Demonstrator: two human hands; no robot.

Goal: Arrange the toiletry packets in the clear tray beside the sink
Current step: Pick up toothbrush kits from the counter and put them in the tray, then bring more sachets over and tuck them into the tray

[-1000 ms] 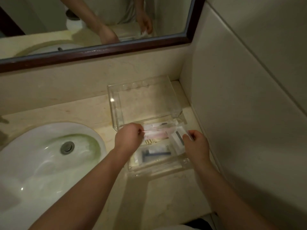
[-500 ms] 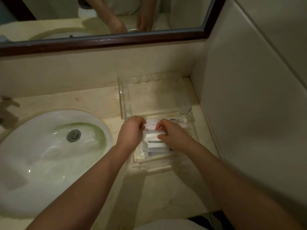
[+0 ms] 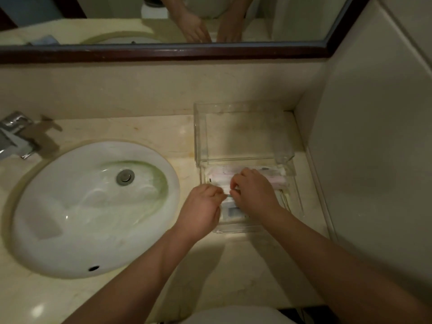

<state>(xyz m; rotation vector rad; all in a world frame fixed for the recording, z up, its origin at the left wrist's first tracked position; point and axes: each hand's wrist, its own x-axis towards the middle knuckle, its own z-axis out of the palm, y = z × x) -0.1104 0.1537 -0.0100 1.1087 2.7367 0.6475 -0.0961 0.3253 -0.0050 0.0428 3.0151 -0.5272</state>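
Note:
A clear tray [image 3: 297,202] sits on the counter right of the sink, its clear lid [image 3: 236,132] standing open behind it. Several white and pink toiletry packets [image 3: 219,175] lie inside along the far edge. My left hand [image 3: 201,209] and my right hand [image 3: 254,192] meet over the tray's left half, both pinching the same small white packet [image 3: 230,210], most of which my fingers hide. Thin sticks [image 3: 285,199] lie along the tray's right side.
The white oval sink [image 3: 70,206] fills the left of the counter, with a chrome tap [image 3: 14,134] at its far left. A beige wall [image 3: 374,136] stands close on the right. A dark-framed mirror [image 3: 163,53] runs along the back.
My right hand has moved left from the tray's right edge to meet my left hand over the packets. The camera has shifted, bringing more of the sink into view.

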